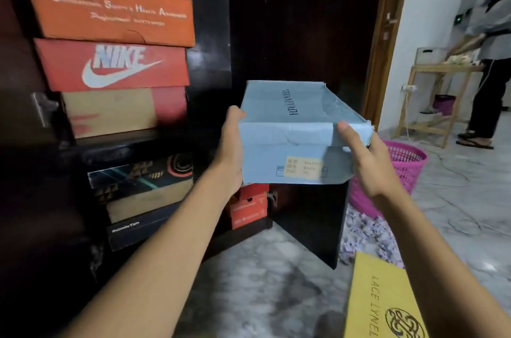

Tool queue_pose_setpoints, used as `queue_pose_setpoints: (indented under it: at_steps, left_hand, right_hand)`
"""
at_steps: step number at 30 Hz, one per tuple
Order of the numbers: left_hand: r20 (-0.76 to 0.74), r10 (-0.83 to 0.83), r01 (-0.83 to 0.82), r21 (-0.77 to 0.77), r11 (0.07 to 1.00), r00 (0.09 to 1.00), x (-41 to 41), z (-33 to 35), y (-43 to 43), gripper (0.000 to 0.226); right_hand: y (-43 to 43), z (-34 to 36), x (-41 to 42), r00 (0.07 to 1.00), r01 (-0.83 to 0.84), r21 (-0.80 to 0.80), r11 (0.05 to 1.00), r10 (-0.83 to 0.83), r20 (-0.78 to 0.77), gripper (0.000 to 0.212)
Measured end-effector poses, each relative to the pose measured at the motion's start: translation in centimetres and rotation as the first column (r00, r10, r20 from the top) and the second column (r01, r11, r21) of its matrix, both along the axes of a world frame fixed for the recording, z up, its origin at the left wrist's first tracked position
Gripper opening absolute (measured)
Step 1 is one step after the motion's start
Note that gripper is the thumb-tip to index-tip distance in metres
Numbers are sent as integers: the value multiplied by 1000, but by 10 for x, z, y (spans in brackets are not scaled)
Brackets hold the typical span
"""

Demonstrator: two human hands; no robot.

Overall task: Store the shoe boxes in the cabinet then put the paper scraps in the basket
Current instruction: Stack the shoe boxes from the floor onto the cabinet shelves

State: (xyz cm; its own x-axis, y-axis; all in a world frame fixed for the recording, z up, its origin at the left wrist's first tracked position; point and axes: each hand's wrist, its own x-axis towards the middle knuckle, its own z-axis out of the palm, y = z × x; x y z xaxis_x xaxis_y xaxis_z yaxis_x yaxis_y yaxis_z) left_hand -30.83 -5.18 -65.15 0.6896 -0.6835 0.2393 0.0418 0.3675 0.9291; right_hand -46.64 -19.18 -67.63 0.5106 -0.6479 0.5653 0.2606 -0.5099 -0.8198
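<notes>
Marble floor (262, 268) meets a dark cabinet (210, 66) at left. Left hand (231, 144) and right hand (367, 163) each clasp one side of a pale blue shoe box (290, 127).

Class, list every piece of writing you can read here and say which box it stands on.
"NIKE": red box.
"LACE LYNEL": yellow box.
Too blurred to read: orange box print, blue box lid lettering and sticker, black box print.
</notes>
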Motion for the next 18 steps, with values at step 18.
queue_pose_setpoints:
  at_steps: [18]
  left_hand:
    - [-294, 394, -386, 85, 918, 871, 178, 36, -66, 66]
  right_hand:
    - [-36, 24, 218, 956, 247, -90, 965, -258, -139, 71]
